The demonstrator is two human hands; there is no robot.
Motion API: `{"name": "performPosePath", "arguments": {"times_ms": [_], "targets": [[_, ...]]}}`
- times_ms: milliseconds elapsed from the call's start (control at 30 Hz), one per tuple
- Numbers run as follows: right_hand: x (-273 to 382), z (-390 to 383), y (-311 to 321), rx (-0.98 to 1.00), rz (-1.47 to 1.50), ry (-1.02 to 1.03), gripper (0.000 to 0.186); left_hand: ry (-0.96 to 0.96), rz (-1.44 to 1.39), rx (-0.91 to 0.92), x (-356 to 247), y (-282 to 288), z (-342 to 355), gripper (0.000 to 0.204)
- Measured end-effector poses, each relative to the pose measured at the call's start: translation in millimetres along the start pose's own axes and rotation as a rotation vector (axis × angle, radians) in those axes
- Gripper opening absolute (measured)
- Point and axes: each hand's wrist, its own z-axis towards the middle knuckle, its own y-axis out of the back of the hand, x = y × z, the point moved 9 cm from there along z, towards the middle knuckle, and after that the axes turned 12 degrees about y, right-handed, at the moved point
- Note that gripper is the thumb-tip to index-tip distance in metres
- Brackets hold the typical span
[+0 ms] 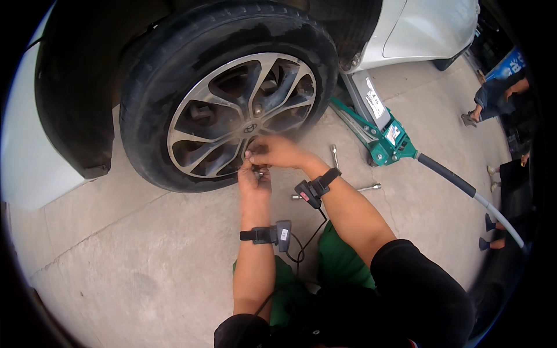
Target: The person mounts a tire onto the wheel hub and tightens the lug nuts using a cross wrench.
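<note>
Head view: your hands are together at the lower part of the wheel [255, 75], just below its centre cap [250, 128]. Your left hand [254, 181] is half closed, fingers curled up, a small shiny piece showing in the palm; can't tell what it is. Your right hand [279, 152] comes in from the right, thumb and fingers nearly pinched, tips meeting the left fingertips. Can't tell if anything sits between them.

Wheel stands upright in the arch of the white car [429, 29], black tire [141, 116] around the silver-and-dark spokes. One lug nut [258, 109] shows above the cap. Can't tell if the tire touches the floor [133, 243].

Green jack [380, 155] is on the floor right of the wheel, front end by the car's underside; its handle [447, 174] slants out toward the floor's right edge. Cross wrench [368, 188] lies on the floor near the tire's lower right edge, partly behind your right forearm. You have a strapped box on each wrist, left [283, 235] and right [307, 194], with cables [301, 252]. Other people's legs [490, 107] show at the floor's right edge.
</note>
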Motion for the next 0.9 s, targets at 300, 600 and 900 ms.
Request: {"name": "performPosePath", "arguments": {"times_ms": [300, 600, 900], "targets": [[-11.5, -12.4, 27.8, -0.266, 0.262, -0.270, 0.029, 0.025, -0.004, -0.086, 4.6, -5.4, -5.8, 0.026], [-56.3, -18.1, 42.1, -0.627, 0.959, -0.239, 0.020, 0.104, 0.086, -0.326, 0.5, 84.2, 44.3, 0.015], [-58.7, -23.3, 54.3, -0.670, 0.650, -0.264, 0.020, 0.073, 0.025, -0.482, -5.0, 148.3, 70.5, 0.006]]}}
